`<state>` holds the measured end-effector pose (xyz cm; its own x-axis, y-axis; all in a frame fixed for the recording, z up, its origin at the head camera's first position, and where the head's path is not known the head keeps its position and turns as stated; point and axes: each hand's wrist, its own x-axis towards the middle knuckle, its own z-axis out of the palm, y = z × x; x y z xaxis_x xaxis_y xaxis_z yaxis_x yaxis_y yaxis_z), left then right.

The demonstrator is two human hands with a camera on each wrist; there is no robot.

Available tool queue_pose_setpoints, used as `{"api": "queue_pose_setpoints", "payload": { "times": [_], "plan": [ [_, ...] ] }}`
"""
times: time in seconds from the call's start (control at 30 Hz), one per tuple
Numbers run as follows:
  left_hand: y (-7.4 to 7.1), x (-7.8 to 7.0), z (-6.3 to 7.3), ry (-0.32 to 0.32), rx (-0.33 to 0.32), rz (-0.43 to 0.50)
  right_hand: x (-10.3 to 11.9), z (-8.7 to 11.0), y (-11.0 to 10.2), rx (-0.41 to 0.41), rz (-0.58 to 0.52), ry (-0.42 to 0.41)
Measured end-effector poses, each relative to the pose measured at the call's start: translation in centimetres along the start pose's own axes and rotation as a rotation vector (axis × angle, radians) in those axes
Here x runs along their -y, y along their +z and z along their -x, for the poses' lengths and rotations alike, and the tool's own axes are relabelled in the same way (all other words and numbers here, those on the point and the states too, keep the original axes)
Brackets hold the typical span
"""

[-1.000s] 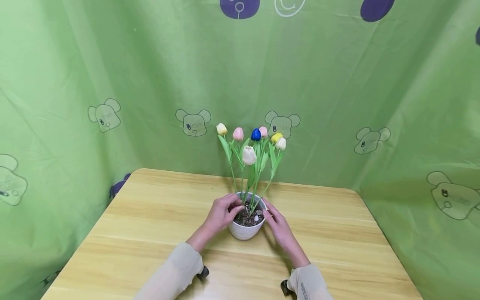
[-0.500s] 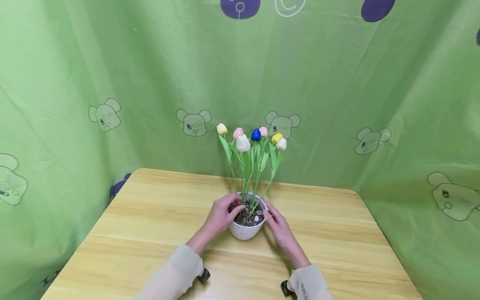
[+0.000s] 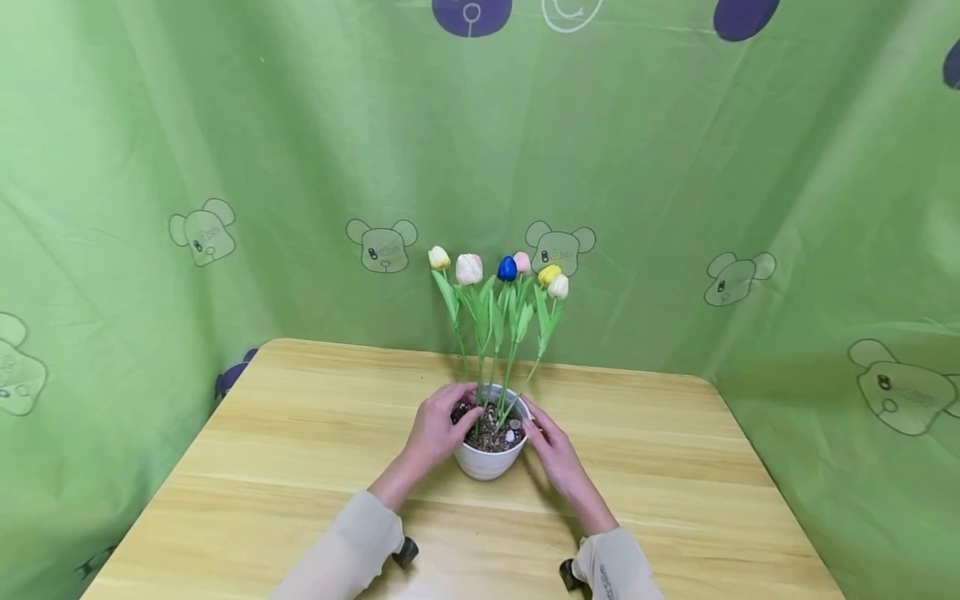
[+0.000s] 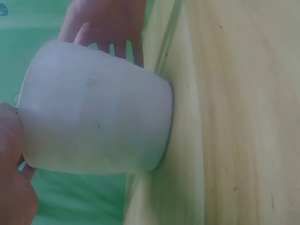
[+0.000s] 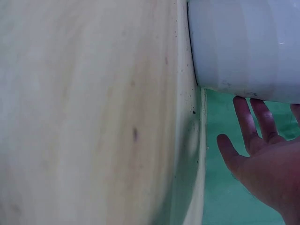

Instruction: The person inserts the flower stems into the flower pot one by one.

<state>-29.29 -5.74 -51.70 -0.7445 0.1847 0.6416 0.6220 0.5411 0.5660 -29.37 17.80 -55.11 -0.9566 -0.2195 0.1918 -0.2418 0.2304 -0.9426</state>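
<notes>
A white pot (image 3: 487, 465) of dark soil (image 3: 491, 437) stands upright on the table, holding several tulips with green stems and leaves. My left hand (image 3: 435, 432) reaches over the pot's left rim, thumb and fingers bent around the base of the whitish-pink tulip's stem. Some soil shows between thumb and forefinger; whether they pinch the stem is unclear. My right hand (image 3: 557, 450) rests against the pot's right side. In the right wrist view, its extended fingers (image 5: 243, 115) touch the wall. The white tulip (image 3: 469, 269) overlaps a pink one; a blue tulip (image 3: 507, 268) stands right of them.
The wooden table (image 3: 300, 450) has rounded back corners. A green curtain (image 3: 285, 167) with bear prints hangs behind it and along both sides. A yellow tulip (image 3: 550, 274) and a cream tulip (image 3: 558, 287) lean to the right in the pot.
The white tulip has risen and shifted left, now in front of the left pink tulip. My left thumb and fingers have parted slightly. The pot and my right hand stay nearly still.
</notes>
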Motion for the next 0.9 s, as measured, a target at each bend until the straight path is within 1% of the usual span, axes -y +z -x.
{"api": "queue_pose_setpoints", "payload": {
  "times": [0.17,0.3,0.6,0.7,0.9],
  "plan": [
    [-0.1,-0.08,-0.25,-0.023,0.022,-0.043,0.15,-0.04,0.03,0.001,-0.01,0.013],
    [-0.16,-0.12,-0.34,-0.042,0.033,-0.051,0.14,-0.08,0.04,0.004,-0.021,0.016],
    [-0.35,0.06,-0.14,-0.062,0.026,-0.1,0.0,0.04,0.15,-0.019,0.006,0.009],
    [-0.41,0.17,-0.05,-0.073,0.029,-0.096,-0.06,0.11,0.18,-0.025,0.007,0.013],
    [-0.72,0.18,0.03,-0.106,0.028,-0.044,0.08,0.16,0.22,-0.016,-0.013,0.019]
  ]
}}
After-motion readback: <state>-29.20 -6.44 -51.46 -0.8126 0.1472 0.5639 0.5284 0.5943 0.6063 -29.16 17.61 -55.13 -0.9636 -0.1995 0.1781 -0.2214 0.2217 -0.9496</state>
